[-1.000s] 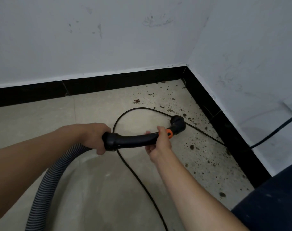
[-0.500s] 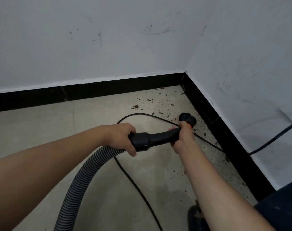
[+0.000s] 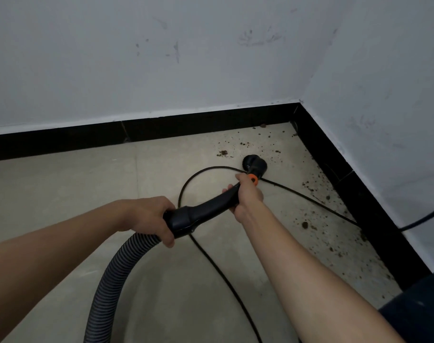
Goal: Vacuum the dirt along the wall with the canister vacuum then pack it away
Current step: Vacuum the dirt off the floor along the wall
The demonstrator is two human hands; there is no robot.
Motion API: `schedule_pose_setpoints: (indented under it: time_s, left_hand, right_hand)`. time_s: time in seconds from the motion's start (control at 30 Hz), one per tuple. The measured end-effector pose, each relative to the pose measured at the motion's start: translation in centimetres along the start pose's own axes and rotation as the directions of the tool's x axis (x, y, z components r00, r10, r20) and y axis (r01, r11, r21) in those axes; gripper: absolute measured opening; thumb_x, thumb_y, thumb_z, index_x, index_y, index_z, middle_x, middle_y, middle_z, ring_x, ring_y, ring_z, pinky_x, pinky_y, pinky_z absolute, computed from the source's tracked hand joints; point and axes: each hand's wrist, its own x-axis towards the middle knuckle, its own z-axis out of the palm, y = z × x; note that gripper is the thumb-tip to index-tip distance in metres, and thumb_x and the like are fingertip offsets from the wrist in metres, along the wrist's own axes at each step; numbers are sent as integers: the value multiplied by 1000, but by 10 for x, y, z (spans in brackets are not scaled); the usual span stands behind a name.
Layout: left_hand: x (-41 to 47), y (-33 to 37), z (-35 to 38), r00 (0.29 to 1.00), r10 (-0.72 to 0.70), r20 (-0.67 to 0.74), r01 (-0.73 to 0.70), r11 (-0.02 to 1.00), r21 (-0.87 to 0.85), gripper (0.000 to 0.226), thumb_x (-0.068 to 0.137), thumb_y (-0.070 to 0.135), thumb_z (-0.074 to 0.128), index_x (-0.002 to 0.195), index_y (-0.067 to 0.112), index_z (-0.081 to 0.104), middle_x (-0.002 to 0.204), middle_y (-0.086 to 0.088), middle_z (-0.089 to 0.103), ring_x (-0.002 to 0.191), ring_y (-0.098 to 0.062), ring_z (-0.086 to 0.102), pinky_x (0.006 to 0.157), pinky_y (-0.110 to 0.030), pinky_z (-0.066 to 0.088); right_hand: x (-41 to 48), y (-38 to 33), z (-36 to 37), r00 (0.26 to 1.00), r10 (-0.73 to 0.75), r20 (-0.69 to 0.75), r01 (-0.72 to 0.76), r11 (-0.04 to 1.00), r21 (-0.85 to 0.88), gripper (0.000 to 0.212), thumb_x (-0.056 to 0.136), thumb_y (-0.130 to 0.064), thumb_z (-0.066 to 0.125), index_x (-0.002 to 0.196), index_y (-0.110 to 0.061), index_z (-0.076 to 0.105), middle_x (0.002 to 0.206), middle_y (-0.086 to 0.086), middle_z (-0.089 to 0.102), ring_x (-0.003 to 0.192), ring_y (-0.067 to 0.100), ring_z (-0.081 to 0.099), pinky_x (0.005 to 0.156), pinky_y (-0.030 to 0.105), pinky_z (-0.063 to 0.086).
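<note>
Left hand [image 3: 146, 219] grasps hose cuff [image 3: 183, 220], right hand [image 3: 248, 198] grasps handle [image 3: 219, 199]; dirt [image 3: 305, 225] strewn 12 to 5 o'clock of nozzle [image 3: 255, 164]; vacuuming seemingly barely begun, packing pending.

I grip the black curved handle [image 3: 206, 209] at both ends, its round nozzle [image 3: 254, 164] pointing down near the corner, an orange tab [image 3: 253, 179] just behind it. The ribbed grey hose [image 3: 112, 276] curves back towards me. Brown dirt [image 3: 305, 225] lies scattered around the nozzle.
</note>
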Motion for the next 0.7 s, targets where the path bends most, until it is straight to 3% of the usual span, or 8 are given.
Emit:
schedule_pose_setpoints:
  time_s: [0.27,0.43,0.6,0.7]
  left_hand:
    - [-22,-28,-6,995,-62,-81,58,997,-51,29,70,21,83,88,18,61,86,0,65,80,-13,65,62,-19,50]
    - [-22,-43,-5,974,-62,-218,52,997,-51,35,69,28,83,91,19,58,92,-2,63,85,-17,63,69,-28,53]
    - [-21,-48,-13,965,-69,-252,83,996,42,38,70,24,81,97,22,54,94,1,59,84,-13,58,63,-22,45]
    - [-19,-50,-15,972,-84,-219,121,980,158,41,69,20,79,100,20,53,94,1,58,84,-15,58,62,-21,46]
  right_hand:
    - [-5,17,42,995,29,92,-21,997,-80,34,86,-18,72,114,-8,55,99,14,66,86,25,69,61,34,59]
    - [-5,15,63,993,22,116,-12,996,-85,31,87,-18,71,111,-8,53,86,13,64,68,22,63,67,36,61]
    - [-5,22,67,996,18,90,-10,996,-88,30,86,-23,70,109,-9,55,87,12,67,69,24,66,77,41,61]
    - [-2,38,54,998,31,55,-27,998,-65,28,88,-27,70,107,-10,57,95,12,70,83,26,71,76,42,61]
